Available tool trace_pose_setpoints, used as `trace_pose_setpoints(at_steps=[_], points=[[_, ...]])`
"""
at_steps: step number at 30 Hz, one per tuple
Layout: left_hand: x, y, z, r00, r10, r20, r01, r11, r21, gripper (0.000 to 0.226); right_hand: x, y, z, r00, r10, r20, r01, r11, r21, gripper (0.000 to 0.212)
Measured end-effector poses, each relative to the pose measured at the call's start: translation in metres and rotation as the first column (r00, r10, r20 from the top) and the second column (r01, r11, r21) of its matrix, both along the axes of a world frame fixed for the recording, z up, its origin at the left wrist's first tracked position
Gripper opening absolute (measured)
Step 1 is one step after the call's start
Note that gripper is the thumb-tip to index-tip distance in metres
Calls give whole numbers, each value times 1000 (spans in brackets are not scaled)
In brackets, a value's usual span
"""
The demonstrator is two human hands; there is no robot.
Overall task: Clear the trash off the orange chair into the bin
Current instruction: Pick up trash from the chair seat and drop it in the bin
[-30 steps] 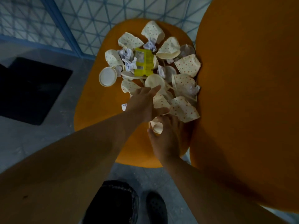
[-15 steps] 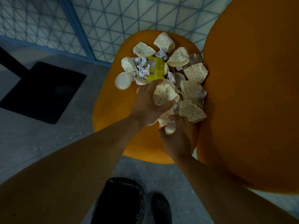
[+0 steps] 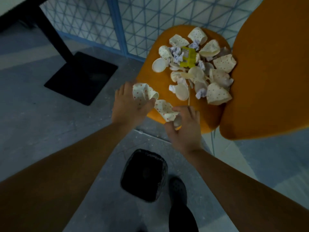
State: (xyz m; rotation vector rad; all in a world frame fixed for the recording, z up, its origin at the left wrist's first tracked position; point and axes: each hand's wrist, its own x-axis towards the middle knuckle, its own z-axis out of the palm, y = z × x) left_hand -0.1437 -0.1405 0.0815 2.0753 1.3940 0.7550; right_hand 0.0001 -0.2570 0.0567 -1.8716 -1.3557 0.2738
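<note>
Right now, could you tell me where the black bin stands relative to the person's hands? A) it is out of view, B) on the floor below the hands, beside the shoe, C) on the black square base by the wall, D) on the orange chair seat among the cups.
B: the black bin sits on the grey floor beneath the left hand and right hand, next to the shoe.

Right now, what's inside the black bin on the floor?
The bin has a black liner, and its inside looks dark; no trash can be made out in it. The left hand and right hand each hold a crushed dotted paper cup above the floor.
</note>
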Motion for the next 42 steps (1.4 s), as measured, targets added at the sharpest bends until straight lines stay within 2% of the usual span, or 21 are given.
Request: trace_pose_setpoints(at_steps=[5,9,11,13,15,17,21,25,27,30,35,39,42], points=[[-65,-47,-45,996,47,-73,-52,997,-58,83,-52,-31,-43,990,137,18,-136,989,-59,34],[-90,-76,-75,995,30,-98,-42,992,-115,80,-87,-50,-97,973,229,34,-212,940,-269,41],[-99,-87,-91,995,-5,-96,-8,990,-141,82,-99,-58,-129,956,290,56,-241,877,-416,47],[-104,-96,-105,996,-54,-65,41,981,-188,83,-106,-68,-159,936,353,4,-293,783,-548,53],[-108,-104,-121,995,-90,-41,78,966,-245,83,-107,-78,-181,914,399,-71,-355,704,-615,58],[-109,-109,-141,995,-96,-40,80,953,-294,81,-101,-85,-196,913,395,-96,-358,669,-651,58],[-109,-117,-180,993,-84,-84,48,931,-362,80,-76,-91,-210,954,297,-46,-264,753,-603,54],[-102,-123,-215,956,-226,-188,95,843,-529,95,-59,-84,-204,955,284,-84,-290,841,-457,47],[-97,-122,-229,930,-289,-227,91,780,-619,101,-56,-77,-201,950,298,-93,-310,861,-403,44],[-88,-117,-239,914,-309,-264,55,738,-672,94,-56,-66,-198,938,334,-93,-342,850,-400,43],[-78,-99,-219,908,-313,-280,107,816,-568,70,-60,-54,-189,928,361,-87,-365,844,-392,40],[-71,-80,-177,918,-250,-308,145,934,-327,50,-56,-41,-162,945,309,-104,-326,888,-326,36],[-57,-58,-136,952,-169,-257,131,979,-157,41,-43,-23,-128,974,220,-55,-227,942,-249,31]])
